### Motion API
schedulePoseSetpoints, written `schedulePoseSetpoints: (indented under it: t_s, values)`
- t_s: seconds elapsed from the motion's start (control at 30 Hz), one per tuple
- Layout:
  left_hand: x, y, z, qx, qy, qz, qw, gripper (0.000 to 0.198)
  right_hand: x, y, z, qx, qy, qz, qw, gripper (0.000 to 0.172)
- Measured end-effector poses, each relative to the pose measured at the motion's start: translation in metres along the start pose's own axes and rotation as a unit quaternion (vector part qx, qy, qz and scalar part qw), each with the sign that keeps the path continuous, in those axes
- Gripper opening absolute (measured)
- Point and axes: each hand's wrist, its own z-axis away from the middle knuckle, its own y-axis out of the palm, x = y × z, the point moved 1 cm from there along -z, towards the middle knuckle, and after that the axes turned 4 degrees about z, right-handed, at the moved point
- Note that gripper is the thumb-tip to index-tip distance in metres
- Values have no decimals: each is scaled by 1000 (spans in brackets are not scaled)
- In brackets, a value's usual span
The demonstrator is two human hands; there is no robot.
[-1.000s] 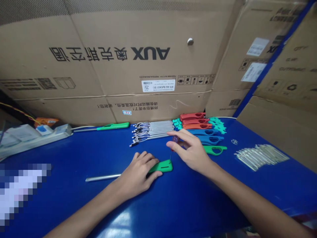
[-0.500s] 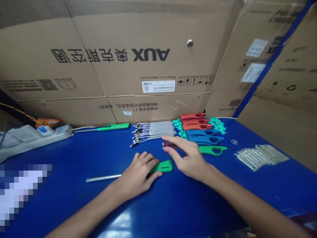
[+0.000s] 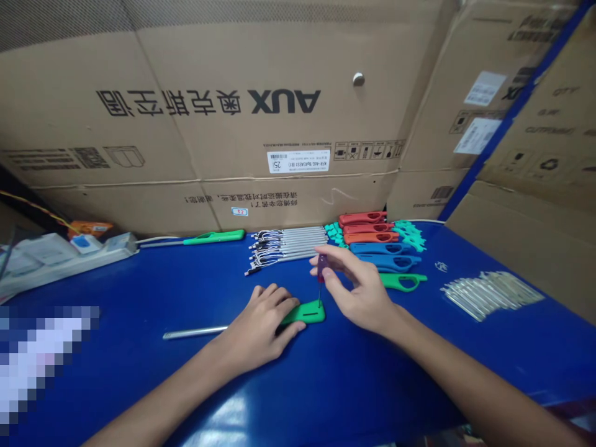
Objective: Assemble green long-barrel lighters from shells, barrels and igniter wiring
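Observation:
A green lighter handle [image 3: 308,311] with a long metal tube [image 3: 194,333] lies flat on the blue table [image 3: 186,285]. My left hand [image 3: 261,328] presses down on it, fingers curled over its left part. My right hand [image 3: 357,287] pinches a small purple-handled screwdriver [image 3: 321,268] upright, its thin tip touching the right end of the green handle.
Behind are a bundle of metal tubes with wires [image 3: 286,244], stacked red, blue and green handles [image 3: 379,245], teal small parts [image 3: 410,234] and a finished green lighter [image 3: 205,238]. Thin clear tubes [image 3: 488,292] lie at right. Cardboard boxes [image 3: 279,112] wall the back; a power strip [image 3: 65,261] sits left.
My right hand has turned the screwdriver, its fingers shifting around the purple handle while the tip stays on the green handle. My left hand has not moved.

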Motion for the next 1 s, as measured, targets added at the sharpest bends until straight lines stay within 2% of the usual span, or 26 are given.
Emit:
schedulePoseSetpoints:
  t_s: [0.23, 0.4, 0.6, 0.8, 0.9, 1.0]
  values:
    - [-3, 0, 1, 0, -15, -17, 1000, 29, 4, -1, -2, -19, -57, 43, 997, 27]
    - [-6, -3, 0, 6, -9, -23, 1000, 29, 2, -1, 2, 8, -14, 3, 1000, 39]
    - [-5, -5, 1, 19, 1, -25, 999, 29, 5, -1, -1, -15, -70, 56, 996, 26]
    - [-1, -16, 3, 66, 20, -16, 998, 28, 4, 0, 4, 5, -7, -10, 1000, 39]
    - [-3, -22, 3, 73, 37, -32, 996, 21, 9, 0, 4, 24, -42, -14, 999, 37]
    - [-7, -20, 1, 35, 49, -24, 998, 26, 15, 1, 3, 24, -99, 17, 995, 32]
